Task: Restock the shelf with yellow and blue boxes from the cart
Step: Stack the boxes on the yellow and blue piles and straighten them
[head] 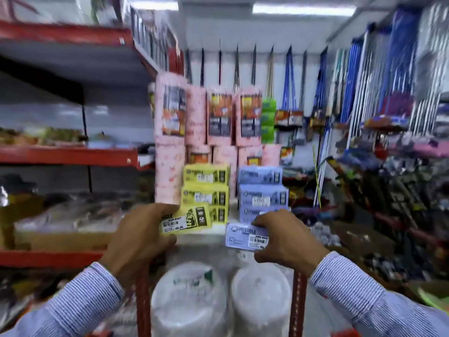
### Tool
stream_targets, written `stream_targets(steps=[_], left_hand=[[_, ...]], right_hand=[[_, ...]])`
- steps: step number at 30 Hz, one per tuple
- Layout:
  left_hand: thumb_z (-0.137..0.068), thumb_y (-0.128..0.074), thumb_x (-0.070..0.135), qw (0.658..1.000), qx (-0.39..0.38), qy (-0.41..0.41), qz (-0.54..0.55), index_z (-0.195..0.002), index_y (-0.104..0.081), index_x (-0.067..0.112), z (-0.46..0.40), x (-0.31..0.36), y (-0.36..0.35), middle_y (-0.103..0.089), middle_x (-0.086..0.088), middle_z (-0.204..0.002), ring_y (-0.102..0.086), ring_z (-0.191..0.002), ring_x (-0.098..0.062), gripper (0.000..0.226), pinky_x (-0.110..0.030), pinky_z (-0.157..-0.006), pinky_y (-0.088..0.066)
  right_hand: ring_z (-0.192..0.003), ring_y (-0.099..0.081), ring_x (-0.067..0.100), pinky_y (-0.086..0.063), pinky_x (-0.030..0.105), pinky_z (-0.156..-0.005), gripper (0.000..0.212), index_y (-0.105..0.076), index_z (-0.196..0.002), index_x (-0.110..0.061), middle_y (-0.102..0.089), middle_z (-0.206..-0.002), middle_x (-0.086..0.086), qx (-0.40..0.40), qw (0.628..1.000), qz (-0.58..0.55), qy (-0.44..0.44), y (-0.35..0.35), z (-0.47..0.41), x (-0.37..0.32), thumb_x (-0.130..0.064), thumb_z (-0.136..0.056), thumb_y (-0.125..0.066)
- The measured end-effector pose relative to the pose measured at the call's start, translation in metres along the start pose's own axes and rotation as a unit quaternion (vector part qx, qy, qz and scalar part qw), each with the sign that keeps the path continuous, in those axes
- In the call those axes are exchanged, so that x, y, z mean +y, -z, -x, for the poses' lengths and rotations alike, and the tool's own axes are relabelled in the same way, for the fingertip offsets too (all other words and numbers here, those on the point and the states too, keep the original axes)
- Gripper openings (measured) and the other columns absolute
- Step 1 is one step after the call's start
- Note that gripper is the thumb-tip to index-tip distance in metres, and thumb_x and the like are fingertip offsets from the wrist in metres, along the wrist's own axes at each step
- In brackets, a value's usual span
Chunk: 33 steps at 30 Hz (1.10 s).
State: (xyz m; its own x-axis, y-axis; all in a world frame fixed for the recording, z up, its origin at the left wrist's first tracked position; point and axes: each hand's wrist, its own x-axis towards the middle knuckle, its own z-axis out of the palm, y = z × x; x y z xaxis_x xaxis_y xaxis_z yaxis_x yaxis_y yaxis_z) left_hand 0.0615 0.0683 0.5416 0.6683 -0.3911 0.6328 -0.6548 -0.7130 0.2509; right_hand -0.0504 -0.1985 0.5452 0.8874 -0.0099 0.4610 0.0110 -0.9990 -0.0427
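The fingers (167,210) of the left hand (136,237) are closed around a yellow box (192,218), with the thumb under its lower edge, and the fingers (267,221) of the right hand (289,239) are closed around a blue box (245,235), gripping its right end. Both boxes are held flat side up, label toward the camera, the yellow one a little higher than the blue one, and they are apart from each other.

The largest thing in view is the red shelf unit (68,155) on the left, with blurred goods on its levels. On the right wall hang many brooms and mops (388,81). In the middle, behind the hands, stand tall pink packs (194,113) in two rows. In front of them is a stack of yellow boxes (206,188) and, just beside it on the right, a stack of blue boxes (261,190); the held boxes are in front of the bottom of these stacks. Below the hands, between two red uprights (143,300), lie two wrapped stacks of white plates (187,302). Both sleeves (82,302) are striped blue and white. The picture is blurred, so small print cannot be read well.
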Motion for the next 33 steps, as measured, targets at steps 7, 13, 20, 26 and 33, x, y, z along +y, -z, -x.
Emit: stream_targets(steps=[7,13,20,26,33], left_hand=[[-0.059,-0.084,0.016,0.997,0.055,-0.056,0.019,-0.118,-0.067,0.019,-0.069,0.018,0.025,-0.076,-0.001,-0.107,-0.071,-0.095,-0.017,0.061,-0.037,-0.085,-0.058],[-0.069,-0.081,0.015,0.994,0.041,-0.098,-0.018,-0.119,-0.066,0.02,-0.115,0.026,0.007,-0.074,-0.004,-0.113,-0.067,-0.101,-0.023,0.052,-0.04,-0.088,-0.055],[-0.071,-0.076,0.011,0.994,0.018,-0.099,-0.041,-0.121,-0.064,0.023,-0.142,0.018,-0.021,-0.071,-0.002,-0.117,-0.063,-0.107,-0.023,0.052,-0.036,-0.091,-0.05],[-0.071,-0.079,0.014,0.994,0.012,-0.104,-0.034,-0.113,-0.066,0.026,-0.154,0.012,-0.034,-0.072,0.002,-0.113,-0.065,-0.101,-0.019,0.046,-0.035,-0.083,-0.051],[-0.08,-0.071,0.009,0.993,0.012,-0.119,0.022,-0.117,-0.063,0.03,-0.157,0.004,-0.042,-0.072,0.003,-0.111,-0.069,-0.084,-0.011,0.044,-0.031,-0.078,-0.055]], right_hand=[[-0.09,-0.06,0.023,-0.051,0.033,-0.07,0.048,-0.065,-0.108,-0.022,-0.07,-0.099,0.0,0.12,0.991,0.055,-0.025,0.062,-0.045,0.014,-0.037,-0.064,-0.079],[-0.094,-0.061,0.028,-0.05,0.036,-0.077,0.046,-0.061,-0.11,-0.019,-0.069,-0.103,0.008,0.126,0.987,0.091,-0.042,0.059,-0.084,0.035,-0.032,-0.071,-0.079],[-0.102,-0.06,0.029,-0.049,0.038,-0.081,0.04,-0.058,-0.111,-0.016,-0.067,-0.112,0.009,0.104,0.987,0.111,-0.045,0.038,-0.107,0.054,-0.021,-0.075,-0.075],[-0.097,-0.061,0.027,-0.047,0.035,-0.072,0.029,-0.061,-0.093,-0.016,-0.07,-0.103,0.005,0.123,0.987,0.097,-0.041,0.028,-0.119,0.064,-0.016,-0.069,-0.077],[-0.098,-0.059,0.025,-0.047,0.035,-0.07,0.034,-0.055,-0.096,-0.02,-0.067,-0.104,0.004,0.157,0.984,0.065,-0.05,0.013,-0.128,0.055,-0.011,-0.071,-0.075]])
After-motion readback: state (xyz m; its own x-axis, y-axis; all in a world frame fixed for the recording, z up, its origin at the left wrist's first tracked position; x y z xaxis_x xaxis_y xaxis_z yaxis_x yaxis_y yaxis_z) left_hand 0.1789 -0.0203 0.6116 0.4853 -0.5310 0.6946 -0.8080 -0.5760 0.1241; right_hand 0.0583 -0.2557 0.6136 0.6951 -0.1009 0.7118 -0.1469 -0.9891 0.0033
